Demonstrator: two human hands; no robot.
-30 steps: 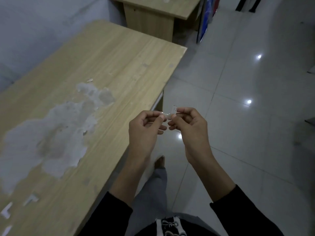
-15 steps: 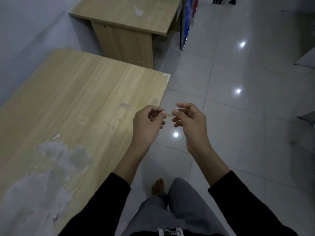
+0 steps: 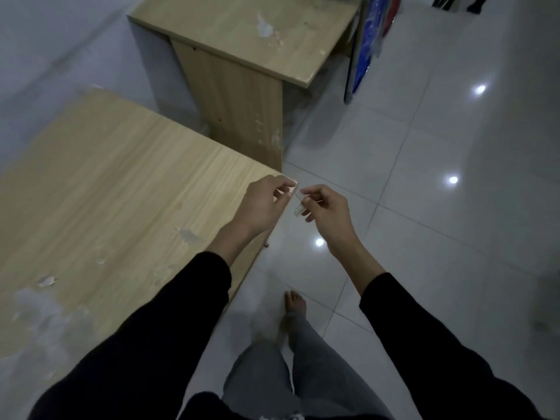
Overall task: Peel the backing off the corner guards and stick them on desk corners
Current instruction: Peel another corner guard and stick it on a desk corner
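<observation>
2 hands mid-frame, just off desk (image 3: 121, 192) corner. Pinching clear guard (image 3: 298, 208) with right hand (image 3: 328, 213); left hand (image 3: 262, 204) curled just beside guard's top, hold not discernible.

Near desk (image 3: 121, 192): pale tan, straight wood-grain streaks, with grey-white blotches and flecks towards the near end.
Far desk (image 3: 242, 34): same tan grain, 1 whitish smear on top. Side panel is a darker tan.
Floor (image 3: 454, 253): light grey glossy tiles, thin darker grid lines, 3 bright white light spots.
Wall (image 3: 60, 40): dull bluish grey.
Sleeves (image 3: 424, 344): plain black.
Trousers (image 3: 318, 374): mid grey.
Corner guard (image 3: 298, 207): clear, colourless, faint pale glint.
Upright panel (image 3: 362, 56) beside far desk: deep blue, some red behind.
</observation>
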